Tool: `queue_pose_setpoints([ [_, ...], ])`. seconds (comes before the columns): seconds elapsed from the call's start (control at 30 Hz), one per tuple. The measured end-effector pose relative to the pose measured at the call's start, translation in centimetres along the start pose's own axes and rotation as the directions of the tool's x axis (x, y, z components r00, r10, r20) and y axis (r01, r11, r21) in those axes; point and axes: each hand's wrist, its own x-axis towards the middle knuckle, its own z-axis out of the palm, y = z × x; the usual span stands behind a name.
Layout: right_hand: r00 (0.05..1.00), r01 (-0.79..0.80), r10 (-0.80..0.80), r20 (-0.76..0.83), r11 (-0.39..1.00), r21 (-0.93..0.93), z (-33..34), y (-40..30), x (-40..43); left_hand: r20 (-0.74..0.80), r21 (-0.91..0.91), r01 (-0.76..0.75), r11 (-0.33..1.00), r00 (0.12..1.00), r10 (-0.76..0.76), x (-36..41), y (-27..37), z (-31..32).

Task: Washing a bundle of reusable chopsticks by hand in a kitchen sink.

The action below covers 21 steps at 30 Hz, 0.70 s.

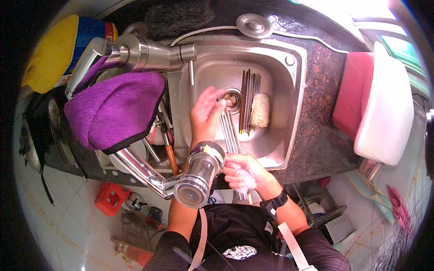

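My right hand (242,174), with soap suds on it, is closed around the lower part of a bundle of thin metal chopsticks (230,130). My left hand (206,110) is beside their upper ends, thumb and fingers apart; whether it touches them is unclear. Both are over a stainless steel sink (281,142). Beyond the bundle, more chopsticks (247,101), dark and metallic, lie in the basin, with a beige loofah-like scrubber (260,111) against them. The drain (233,98) is partly hidden by my left hand.
A metal faucet (145,54) reaches over the sink's left part. A purple cloth (115,108) covers part of a shiny pipe arm. Utensils (169,152) lie beneath it. A drain cover (254,25) sits behind the basin; pink and white containers (383,108) stand at the right.
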Motion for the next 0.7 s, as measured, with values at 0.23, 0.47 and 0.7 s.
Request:
queue_pose_setpoints([
  [0.23,0.999,-0.04,0.041,0.018,0.999,-0.033,-1.0,0.1,-0.7,0.096,0.196,0.156,0.968,0.979,-0.177,0.5,0.6,-0.9],
  [0.47,0.999,-0.051,0.051,0.018,0.998,0.047,-1.7,-0.8,-0.5,0.173,0.352,0.133,0.927,0.963,-0.204,-0.9,-0.1,-0.5],
  [0.7,0.977,-0.089,0.055,0.204,0.983,0.161,-1.9,-2.1,0.5,0.211,0.134,0.161,0.978,0.959,-0.187,0.9,-1.8,0.4],
])
